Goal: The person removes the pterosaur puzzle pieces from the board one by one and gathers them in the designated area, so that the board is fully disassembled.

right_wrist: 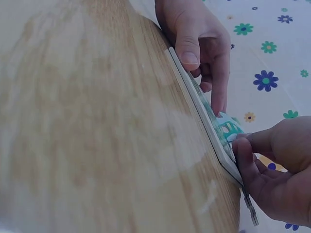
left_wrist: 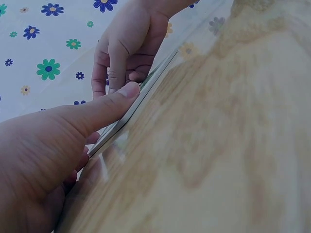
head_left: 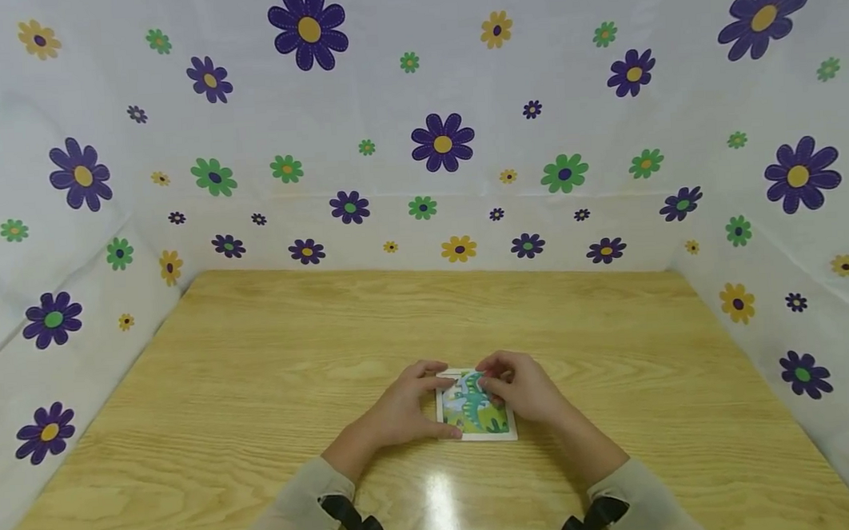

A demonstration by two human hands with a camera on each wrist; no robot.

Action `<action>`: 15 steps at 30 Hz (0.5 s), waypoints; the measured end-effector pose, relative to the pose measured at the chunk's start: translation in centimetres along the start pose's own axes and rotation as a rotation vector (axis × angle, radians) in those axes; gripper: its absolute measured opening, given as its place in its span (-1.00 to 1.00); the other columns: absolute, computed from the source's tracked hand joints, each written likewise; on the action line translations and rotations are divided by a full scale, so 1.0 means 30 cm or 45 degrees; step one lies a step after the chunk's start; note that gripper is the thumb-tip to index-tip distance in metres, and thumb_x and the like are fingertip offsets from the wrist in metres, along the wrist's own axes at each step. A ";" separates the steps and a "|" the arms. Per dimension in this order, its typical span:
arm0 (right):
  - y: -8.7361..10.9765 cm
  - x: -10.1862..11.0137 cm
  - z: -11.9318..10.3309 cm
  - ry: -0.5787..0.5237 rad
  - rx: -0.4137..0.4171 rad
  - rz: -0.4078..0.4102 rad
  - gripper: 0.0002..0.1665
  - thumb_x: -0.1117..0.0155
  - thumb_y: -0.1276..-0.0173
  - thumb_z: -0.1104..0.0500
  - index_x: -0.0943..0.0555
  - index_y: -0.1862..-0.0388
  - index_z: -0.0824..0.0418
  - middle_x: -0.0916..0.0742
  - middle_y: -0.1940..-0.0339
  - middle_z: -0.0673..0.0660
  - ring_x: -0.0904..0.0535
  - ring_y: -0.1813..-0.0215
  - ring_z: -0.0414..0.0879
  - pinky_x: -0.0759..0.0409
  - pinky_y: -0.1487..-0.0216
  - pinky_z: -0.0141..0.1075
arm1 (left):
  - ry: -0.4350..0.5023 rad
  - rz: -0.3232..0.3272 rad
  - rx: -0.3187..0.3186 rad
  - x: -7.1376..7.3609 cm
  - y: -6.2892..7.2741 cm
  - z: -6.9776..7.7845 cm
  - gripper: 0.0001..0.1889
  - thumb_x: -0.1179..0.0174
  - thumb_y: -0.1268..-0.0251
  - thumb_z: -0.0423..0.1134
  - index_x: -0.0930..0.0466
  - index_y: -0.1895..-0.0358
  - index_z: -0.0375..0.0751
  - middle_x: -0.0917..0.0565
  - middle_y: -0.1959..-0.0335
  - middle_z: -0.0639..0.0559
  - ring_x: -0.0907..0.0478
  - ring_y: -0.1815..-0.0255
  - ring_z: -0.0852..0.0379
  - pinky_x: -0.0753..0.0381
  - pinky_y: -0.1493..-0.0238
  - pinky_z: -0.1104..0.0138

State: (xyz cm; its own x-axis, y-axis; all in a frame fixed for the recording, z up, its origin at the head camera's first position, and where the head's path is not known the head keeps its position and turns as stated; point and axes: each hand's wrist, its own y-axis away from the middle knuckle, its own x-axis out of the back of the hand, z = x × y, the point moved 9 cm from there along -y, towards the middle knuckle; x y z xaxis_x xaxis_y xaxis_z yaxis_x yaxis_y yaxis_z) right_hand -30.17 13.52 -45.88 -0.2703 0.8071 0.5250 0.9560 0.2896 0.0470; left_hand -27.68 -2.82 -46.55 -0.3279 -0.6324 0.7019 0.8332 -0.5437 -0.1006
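A small white-framed jigsaw puzzle (head_left: 475, 414) with a green dinosaur picture lies flat on the wooden table. My left hand (head_left: 406, 406) holds its left side, thumb on the near corner and fingers towards the far corner. At the upper right of the picture, my right hand (head_left: 528, 388) pinches a puzzle piece (right_wrist: 228, 127) between thumb and index finger. That piece is tilted up from the board in the right wrist view. A thin, notched edge (right_wrist: 251, 211) sticks out below the right hand there; what it belongs to is mostly hidden.
The wooden table (head_left: 291, 328) stretches around the puzzle on every side. White cloth walls (head_left: 371, 76) printed with flowers enclose it at the back, left and right. Black straps with mounts (head_left: 355, 525) sit on both sleeves near the front.
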 end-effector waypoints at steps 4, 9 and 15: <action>0.003 0.010 0.004 -0.100 -0.002 -0.009 -0.83 -0.27 -0.42 0.33 -0.65 0.06 0.38 -0.73 0.26 0.21 -0.62 0.39 -0.15 -0.65 0.35 -0.41 | -0.026 -0.005 -0.001 -0.006 -0.007 -0.001 -0.18 -0.55 0.07 0.18 -0.56 -0.31 -0.11 -0.34 -0.46 -0.02 -0.26 -0.50 -0.08 -0.36 -0.43 -0.03; 0.010 0.008 -0.002 -0.287 -0.029 -0.051 -0.77 -0.23 -0.43 0.37 -0.62 0.00 0.49 -0.72 0.14 0.35 -0.70 0.27 -0.14 -0.72 0.21 -0.39 | -0.042 -0.007 -0.011 -0.001 -0.010 0.002 -0.18 -0.55 0.07 0.18 -0.57 -0.30 -0.11 -0.35 -0.46 -0.03 -0.26 -0.49 -0.10 -0.36 -0.43 -0.01; 0.006 -0.014 0.015 -0.352 -0.131 -0.077 -0.77 -0.18 -0.46 0.39 -0.60 -0.03 0.47 -0.67 0.13 0.30 -0.71 0.25 -0.14 -0.73 0.16 -0.38 | -0.011 -0.008 -0.006 -0.004 -0.004 -0.002 -0.19 -0.55 0.07 0.17 -0.57 -0.29 -0.12 -0.35 -0.46 -0.04 -0.27 -0.49 -0.11 -0.36 -0.43 -0.02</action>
State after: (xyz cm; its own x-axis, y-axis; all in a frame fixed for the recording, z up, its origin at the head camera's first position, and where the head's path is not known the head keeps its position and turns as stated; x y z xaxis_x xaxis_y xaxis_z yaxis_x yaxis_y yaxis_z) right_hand -29.95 13.46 -46.48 -0.3347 0.9034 0.2680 0.9398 0.2994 0.1646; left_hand -27.76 -2.72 -46.66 -0.3295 -0.6239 0.7086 0.8288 -0.5506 -0.0995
